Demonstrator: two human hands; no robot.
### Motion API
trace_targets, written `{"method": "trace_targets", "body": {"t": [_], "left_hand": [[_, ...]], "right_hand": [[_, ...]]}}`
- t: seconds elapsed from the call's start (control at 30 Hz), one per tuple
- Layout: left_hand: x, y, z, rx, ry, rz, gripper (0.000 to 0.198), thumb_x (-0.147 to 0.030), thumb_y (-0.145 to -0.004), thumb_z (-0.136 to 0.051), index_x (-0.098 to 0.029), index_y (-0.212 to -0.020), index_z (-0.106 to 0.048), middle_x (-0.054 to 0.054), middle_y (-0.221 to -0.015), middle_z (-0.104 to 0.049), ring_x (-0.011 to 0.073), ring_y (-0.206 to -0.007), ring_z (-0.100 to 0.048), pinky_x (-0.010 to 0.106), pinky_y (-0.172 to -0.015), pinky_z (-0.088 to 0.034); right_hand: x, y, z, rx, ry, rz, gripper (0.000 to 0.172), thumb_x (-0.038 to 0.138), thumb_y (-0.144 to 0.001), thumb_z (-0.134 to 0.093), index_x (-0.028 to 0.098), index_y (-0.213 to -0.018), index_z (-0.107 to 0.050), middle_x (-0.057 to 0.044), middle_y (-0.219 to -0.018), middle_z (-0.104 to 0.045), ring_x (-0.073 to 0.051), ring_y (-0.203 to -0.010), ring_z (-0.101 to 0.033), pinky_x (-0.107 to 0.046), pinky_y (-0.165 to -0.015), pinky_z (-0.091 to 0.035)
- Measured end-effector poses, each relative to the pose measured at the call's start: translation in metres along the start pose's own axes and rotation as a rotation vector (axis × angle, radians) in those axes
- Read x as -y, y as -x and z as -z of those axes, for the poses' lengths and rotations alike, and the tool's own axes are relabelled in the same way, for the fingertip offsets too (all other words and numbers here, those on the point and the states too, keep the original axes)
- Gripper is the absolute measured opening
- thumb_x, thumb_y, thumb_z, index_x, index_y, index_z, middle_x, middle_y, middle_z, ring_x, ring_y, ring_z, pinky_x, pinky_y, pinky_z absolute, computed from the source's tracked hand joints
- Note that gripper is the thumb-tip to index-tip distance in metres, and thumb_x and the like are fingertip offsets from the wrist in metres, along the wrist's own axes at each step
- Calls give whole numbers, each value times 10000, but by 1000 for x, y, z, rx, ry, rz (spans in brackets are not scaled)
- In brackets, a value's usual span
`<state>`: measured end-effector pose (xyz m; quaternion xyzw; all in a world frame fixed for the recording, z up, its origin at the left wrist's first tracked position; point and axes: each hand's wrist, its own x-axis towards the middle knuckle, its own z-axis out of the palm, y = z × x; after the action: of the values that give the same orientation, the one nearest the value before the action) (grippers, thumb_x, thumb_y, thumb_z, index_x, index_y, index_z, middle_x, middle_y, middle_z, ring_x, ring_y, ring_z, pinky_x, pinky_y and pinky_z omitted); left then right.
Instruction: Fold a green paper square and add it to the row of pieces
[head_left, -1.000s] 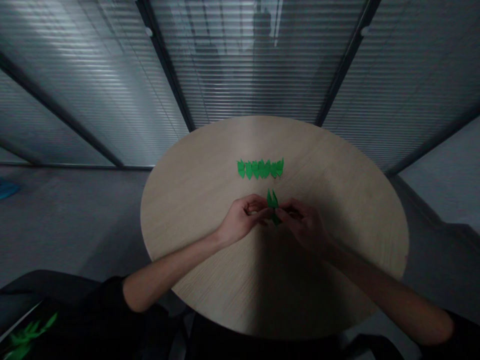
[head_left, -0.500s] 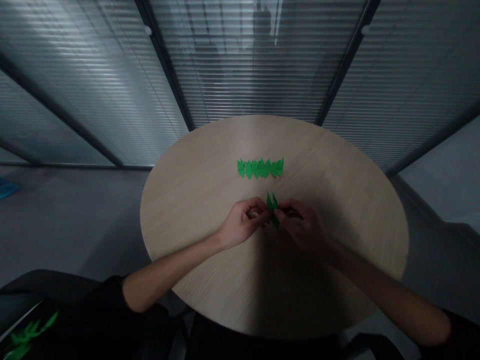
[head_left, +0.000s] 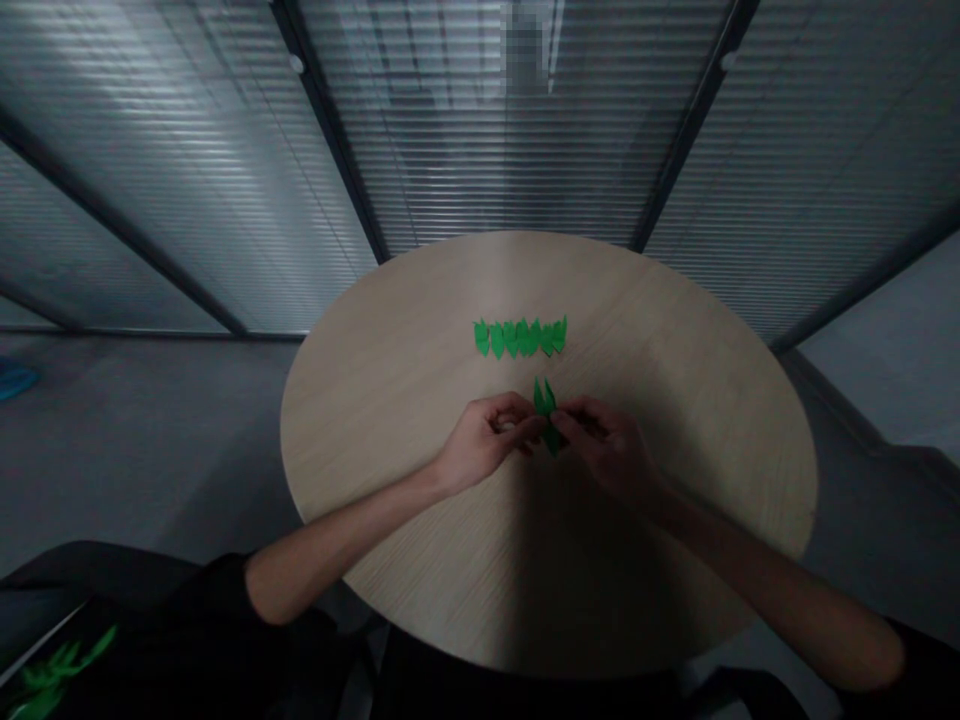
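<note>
Grip: the left hand [head_left: 486, 438] and the right hand [head_left: 606, 450] are both closed, pinching one green origami piece [head_left: 547, 412] from either side.
Held piece: its pointed tips stand up between the hands, over the middle of the surface; whether it touches the wood is hard to tell.
Row: a tight line of green origami pieces [head_left: 520, 337] lies side by side between the hands and the far edge.
Surface: a round pale wood surface [head_left: 660, 420] carries the row.
Near left: green paper shapes [head_left: 52, 672] sit on something dark, beyond the edge.
Beyond: slatted blinds [head_left: 510, 150] stand behind the far edge, above a grey floor [head_left: 150, 450].
</note>
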<state>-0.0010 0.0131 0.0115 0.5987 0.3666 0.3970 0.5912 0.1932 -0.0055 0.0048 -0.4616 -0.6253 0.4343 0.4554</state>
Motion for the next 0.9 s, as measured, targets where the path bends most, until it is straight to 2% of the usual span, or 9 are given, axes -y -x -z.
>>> {"method": "trace_targets", "body": {"t": [0.2,0.37,0.5,0.6,0.7,0.8,0.9], "left_hand": [[1,-1,0,-10,54,20,263,-377,-884,-751,-139,-879,-640,-1,-697,-680,109,-593,-671,224,-583,-591],[1,0,0,-5,103,23,302,-394,-882,-760,-149,-949,-597,1,-736,-690,116,-604,-685,231,-575,-597],[1,1,0,12,100,24,305,-407,-899,-742,-140,-929,-597,10,-730,-690,117,-602,-682,236,-588,-604],[1,1,0,14,108,6,300,-400,-899,-744,-147,-896,-581,-19,-666,-656,105,-552,-656,226,-564,-591],[1,0,-1,33,121,-8,291,-390,-908,-736,-148,-899,-576,-23,-653,-648,105,-554,-649,222,-557,-589],[3,-1,-1,43,142,-4,291,-376,-907,-744,-149,-919,-562,-18,-687,-651,103,-577,-649,221,-557,-602],[4,-1,-2,33,201,-42,335,-344,-884,-780,-181,-1002,-513,-23,-763,-666,119,-618,-678,227,-539,-619]], "right_hand": [[0,-3,2,48,-59,-25,325,489,-962,-633,194,-864,-727,-28,-737,-713,-158,-673,-687,-276,-647,-576],[1,-3,2,64,-110,-28,289,474,-947,-663,195,-898,-717,-22,-754,-710,-151,-674,-690,-275,-654,-592],[0,-2,0,-31,-159,31,213,398,-901,-739,211,-951,-651,-4,-820,-712,-139,-680,-713,-254,-639,-603],[-3,0,-1,-101,-98,151,192,321,-890,-760,232,-958,-604,22,-825,-697,-124,-675,-713,-234,-634,-596],[-4,1,0,-63,17,248,93,282,-941,-699,238,-993,-634,14,-848,-706,-124,-710,-715,-246,-676,-599],[-3,2,1,-25,97,271,40,273,-964,-658,234,-973,-662,6,-818,-707,-134,-709,-707,-262,-686,-596],[-1,2,2,-18,108,236,57,277,-954,-656,227,-946,-684,-6,-808,-718,-144,-709,-710,-265,-673,-592]]}}
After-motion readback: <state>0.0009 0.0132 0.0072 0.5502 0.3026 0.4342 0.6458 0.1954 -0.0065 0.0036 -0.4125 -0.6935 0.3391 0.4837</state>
